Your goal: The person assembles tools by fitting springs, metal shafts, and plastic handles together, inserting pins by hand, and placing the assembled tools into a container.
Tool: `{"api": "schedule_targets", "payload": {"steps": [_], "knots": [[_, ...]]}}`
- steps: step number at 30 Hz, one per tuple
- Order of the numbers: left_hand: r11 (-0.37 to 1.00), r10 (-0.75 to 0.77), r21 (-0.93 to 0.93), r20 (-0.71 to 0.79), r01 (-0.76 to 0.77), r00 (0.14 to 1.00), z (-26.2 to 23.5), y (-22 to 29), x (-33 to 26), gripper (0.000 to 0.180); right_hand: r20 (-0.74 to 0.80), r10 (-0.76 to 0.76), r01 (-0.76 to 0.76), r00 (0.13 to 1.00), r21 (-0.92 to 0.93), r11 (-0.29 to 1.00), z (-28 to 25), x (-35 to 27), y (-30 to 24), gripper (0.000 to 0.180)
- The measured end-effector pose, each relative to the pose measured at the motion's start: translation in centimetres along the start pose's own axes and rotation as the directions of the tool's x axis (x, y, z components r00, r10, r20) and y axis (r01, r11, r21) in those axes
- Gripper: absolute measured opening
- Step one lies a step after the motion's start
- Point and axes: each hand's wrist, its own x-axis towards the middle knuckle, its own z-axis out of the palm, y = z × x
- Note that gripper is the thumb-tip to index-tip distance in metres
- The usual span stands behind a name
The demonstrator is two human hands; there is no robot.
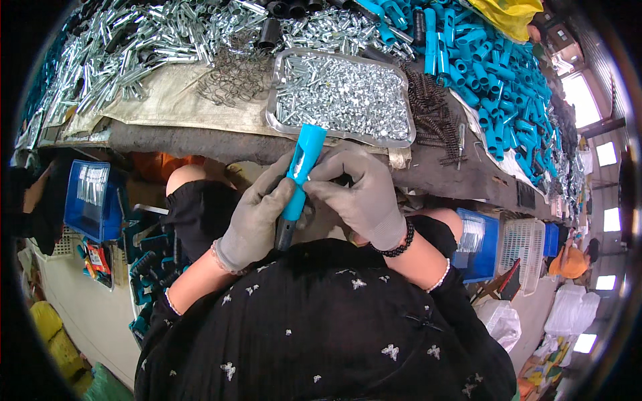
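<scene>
Workshop counter [200, 137] spans the upper frame, heaped with small parts; silver metal tubes [134, 40] piled upper left, blue plastic sleeves [495, 87] heaped upper right, a metal tray [281, 123] of tiny silver pins at upper centre, dark coil springs [435, 113] just right of the tray; blue bins [90, 197] sit lower at the left and right edges.

Blue handle [301, 170] is at frame centre, just below the tray's near rim, held between both gloved hands over the lap; long axis runs steeply, top end tilted to upper right toward the tray, lower end pointing down-left where a dark stem shows under it.

Left hand [257, 214] wraps the lower half, fingers curled fully round it, firm grasp, wrist coming from lower left; right hand [364, 194] sits just right of the handle, fingers bent and pinched at its mid-section, touching it, cannot tell whether a small part is between the fingertips; right forearm enters from lower right, black bead bracelet [400, 246] on the wrist. Both hands equally near; left carries the weight.
</scene>
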Motion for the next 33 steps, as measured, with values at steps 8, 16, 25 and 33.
{"api": "schedule_targets", "payload": {"steps": [8, 16, 25, 33], "knots": [[0.978, 0.138, 0.167, -0.049, -0.128, 0.989, 0.0, -0.9, -0.5, 0.060, -0.042, -0.047, 0.049, 0.998, 0.050, 0.998, 1.0, -0.8, 0.9, 0.013], [0.989, 0.116, 0.100, -0.030, -0.113, 0.993, -0.5, -1.4, -0.4, 0.056, -0.110, -0.254, 0.254, 0.961, -0.016, 0.967, 1.8, -1.5, 1.6, 0.023], [0.880, 0.304, 0.379, 0.012, -0.285, 0.953, -1.0, -1.5, -1.5, 0.054, 0.246, 0.236, -0.338, 0.940, 0.762, 0.553, 2.0, -1.0, 2.9, 0.024], [0.945, 0.121, 0.301, 0.030, -0.124, 0.992, -1.8, 0.0, -1.9, 0.038, 0.563, 0.174, -0.483, 0.808, 0.464, 0.742, 1.0, 0.6, 0.0, 0.034]]}}
